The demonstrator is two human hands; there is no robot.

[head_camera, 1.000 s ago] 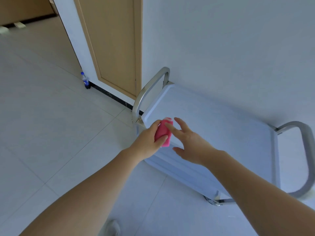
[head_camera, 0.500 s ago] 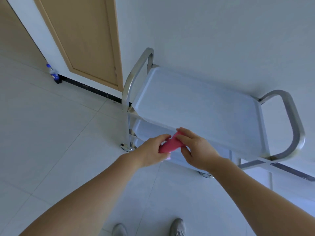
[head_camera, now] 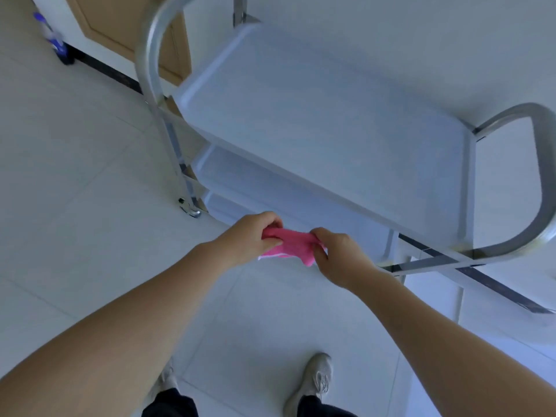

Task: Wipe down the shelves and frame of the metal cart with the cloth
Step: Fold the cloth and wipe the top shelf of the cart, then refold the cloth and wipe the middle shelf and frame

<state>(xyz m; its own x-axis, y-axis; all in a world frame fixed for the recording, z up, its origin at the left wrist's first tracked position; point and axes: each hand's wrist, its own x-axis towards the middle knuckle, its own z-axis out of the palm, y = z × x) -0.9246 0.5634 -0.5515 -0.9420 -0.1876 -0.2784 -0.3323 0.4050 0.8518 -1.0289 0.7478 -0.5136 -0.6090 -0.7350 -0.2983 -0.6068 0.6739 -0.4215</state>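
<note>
— What's nearest you, and how much room is there?

— My two pale shoes [head_camera: 319, 383] stand on bare white floor tile [head_camera: 75, 206], just short of the metal cart [head_camera: 316, 115]. The tile runs open to the cart's left, all the way to the dark baseboard [head_camera: 105, 69]. Between me and the cart's near edge there is only a narrow strip of floor.

— And your hands?

— Both are out in front of the cart's lower shelves. My left hand [head_camera: 251, 237] is curled closed around one end of the pink cloth [head_camera: 290, 246], my right hand [head_camera: 338, 255] pinches the other end, and the cloth is bunched and stretched between them, with a pale stripe along its lower edge. It touches no part of the cart.

— Any writing on it?

— None I can read, on the cloth or the cart.

— The cart itself?

— Three pale trays with raised lips, stacked; the top shelf [head_camera: 331, 121] is bare. A curved steel handle [head_camera: 150, 55] rises at the cart's left end, another handle [head_camera: 544, 182] at its right end. One caster [head_camera: 189, 209] shows under the left post.

— Beyond it?

— The cart's far side sits near the white wall [head_camera: 421, 40]. Left of the cart, a wooden door [head_camera: 120, 22], and a blurred blue-and-white bottle [head_camera: 54, 37] on the floor by the baseboard.
</note>
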